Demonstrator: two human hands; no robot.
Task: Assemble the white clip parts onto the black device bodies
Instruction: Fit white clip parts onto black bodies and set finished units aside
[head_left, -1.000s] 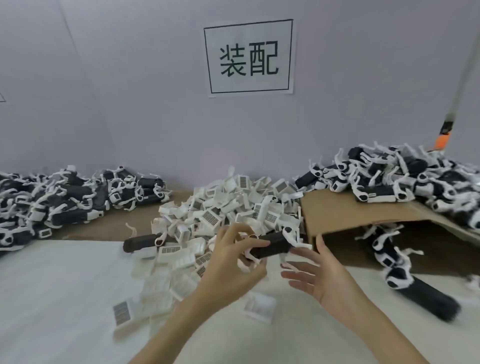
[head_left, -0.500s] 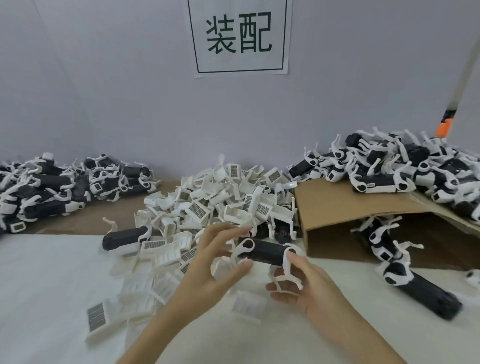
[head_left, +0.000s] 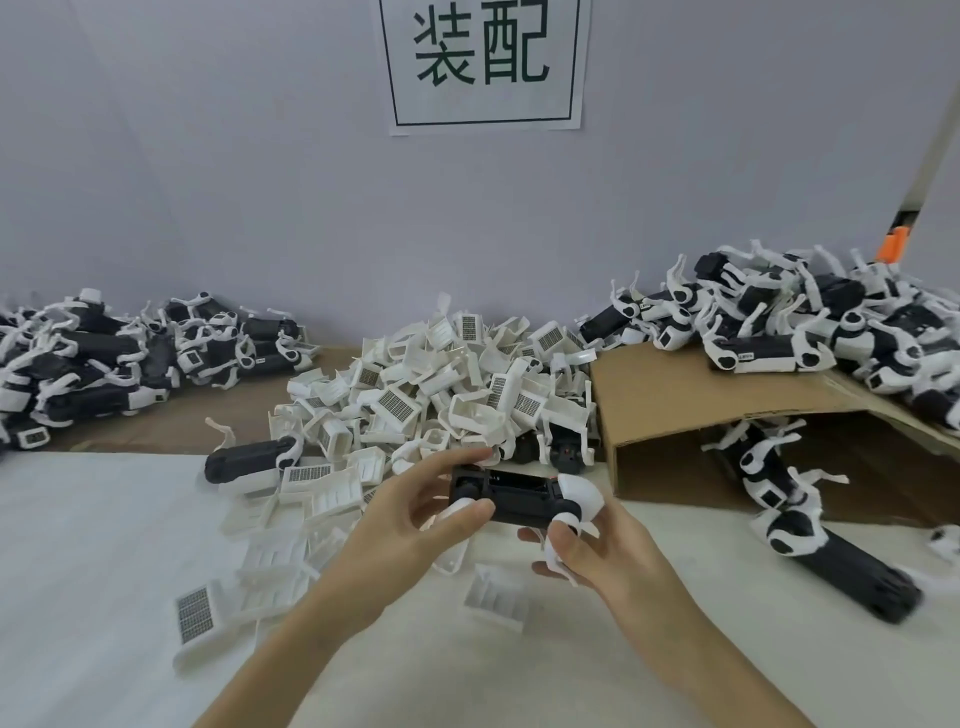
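I hold one black device body (head_left: 519, 496) level in front of me, its open side facing up. My left hand (head_left: 415, 525) pinches its left end between thumb and fingers. My right hand (head_left: 597, 556) grips its right end, where white rounded parts (head_left: 576, 493) sit on the body. Behind it lies a big heap of loose white clip parts (head_left: 441, 384) with barcode-like grids.
Piles of black-and-white devices lie at the far left (head_left: 104, 358) and on a cardboard flap (head_left: 675, 405) at the right (head_left: 831, 332). A lone black body (head_left: 244, 460) lies left of the heap, another device (head_left: 810, 551) at the right. White clip parts (head_left: 493, 597) are scattered on the white mat.
Both hands brought the black body closer and lower. My right hand, open a second ago, now grips its right end. The body has turned so its open side faces up.
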